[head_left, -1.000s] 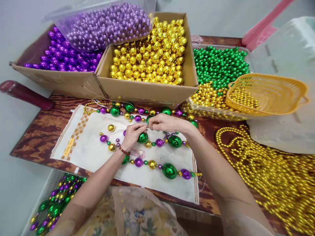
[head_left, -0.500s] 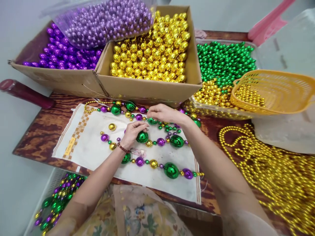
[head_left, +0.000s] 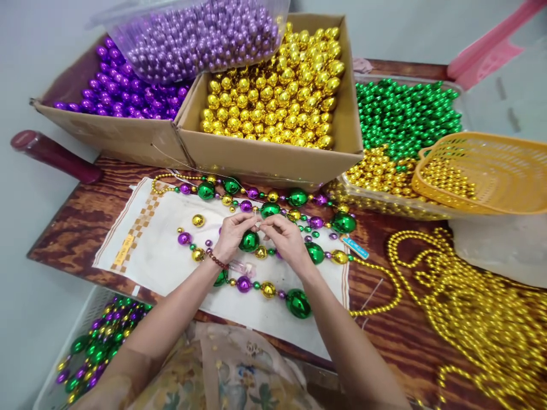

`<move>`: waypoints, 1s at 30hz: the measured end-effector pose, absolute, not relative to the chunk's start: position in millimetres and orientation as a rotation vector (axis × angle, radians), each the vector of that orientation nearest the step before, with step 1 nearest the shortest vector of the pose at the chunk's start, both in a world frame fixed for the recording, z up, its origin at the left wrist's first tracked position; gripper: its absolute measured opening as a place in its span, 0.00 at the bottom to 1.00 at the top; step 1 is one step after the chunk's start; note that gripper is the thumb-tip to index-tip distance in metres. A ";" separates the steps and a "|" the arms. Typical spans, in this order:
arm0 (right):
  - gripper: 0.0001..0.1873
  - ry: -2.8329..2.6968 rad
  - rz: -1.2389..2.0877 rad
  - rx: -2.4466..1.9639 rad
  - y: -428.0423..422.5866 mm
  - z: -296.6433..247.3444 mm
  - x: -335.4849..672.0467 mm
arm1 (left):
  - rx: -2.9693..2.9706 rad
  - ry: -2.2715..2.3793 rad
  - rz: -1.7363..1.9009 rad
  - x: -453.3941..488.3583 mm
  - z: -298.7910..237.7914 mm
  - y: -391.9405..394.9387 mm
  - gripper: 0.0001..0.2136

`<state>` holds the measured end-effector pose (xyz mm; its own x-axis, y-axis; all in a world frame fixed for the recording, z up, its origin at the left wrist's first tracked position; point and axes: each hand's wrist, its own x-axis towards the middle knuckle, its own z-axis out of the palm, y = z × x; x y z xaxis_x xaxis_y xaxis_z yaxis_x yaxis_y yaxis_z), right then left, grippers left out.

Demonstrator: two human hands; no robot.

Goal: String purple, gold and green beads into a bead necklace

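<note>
My left hand point(head_left: 234, 233) and my right hand point(head_left: 282, 232) meet over the white cloth point(head_left: 158, 250), fingertips pinched together on what looks like a thin pale string point(head_left: 255, 212). The exact spot where they grip is partly hidden by the fingers. Just below the fingertips lies a large green bead point(head_left: 249, 241) in a strand of purple, gold and green beads. Behind them is another green bead point(head_left: 270, 210). A nearer bead strand point(head_left: 243, 284) runs under both forearms. Loose at the left are a gold bead point(head_left: 198, 220) and a purple bead point(head_left: 184, 238).
Behind the cloth stand cardboard boxes of purple beads point(head_left: 128, 94) and gold beads point(head_left: 267, 108), a bag of light purple beads point(head_left: 205, 42) on top. At right are green beads point(head_left: 405, 114), a yellow basket point(head_left: 482, 199) and gold bead chains point(head_left: 478, 307). A maroon bottle point(head_left: 55, 156) stands left.
My right hand has drawn back from the rear strand toward my left hand, and their fingertips now meet. The view has shifted slightly, showing a blue label at the cloth's right edge.
</note>
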<state>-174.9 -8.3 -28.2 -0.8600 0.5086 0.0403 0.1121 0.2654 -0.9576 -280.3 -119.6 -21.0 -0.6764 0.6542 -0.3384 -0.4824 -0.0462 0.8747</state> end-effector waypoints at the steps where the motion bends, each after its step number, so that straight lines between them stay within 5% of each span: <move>1: 0.09 -2.246 1.553 -0.531 -8.0 -27.6 -173.3 | 0.178 1.443 1.818 -280.7 -21.0 -119.6 0.14; 20: 0.06 -2.452 1.419 -0.290 4.5 -18.2 -157.7 | 0.449 1.456 1.644 -291.2 -16.8 -122.2 0.13; 30: 0.15 -2.571 1.334 -0.036 44.1 3.7 -167.8 | 0.744 1.402 1.358 -306.0 -6.4 -109.0 0.12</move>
<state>-167.8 44.1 3.7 -0.9700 0.1331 0.2035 -0.0898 0.5817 -0.8084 -306.0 -109.0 -6.4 -0.3059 0.9222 -0.2368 -0.2071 0.1783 0.9619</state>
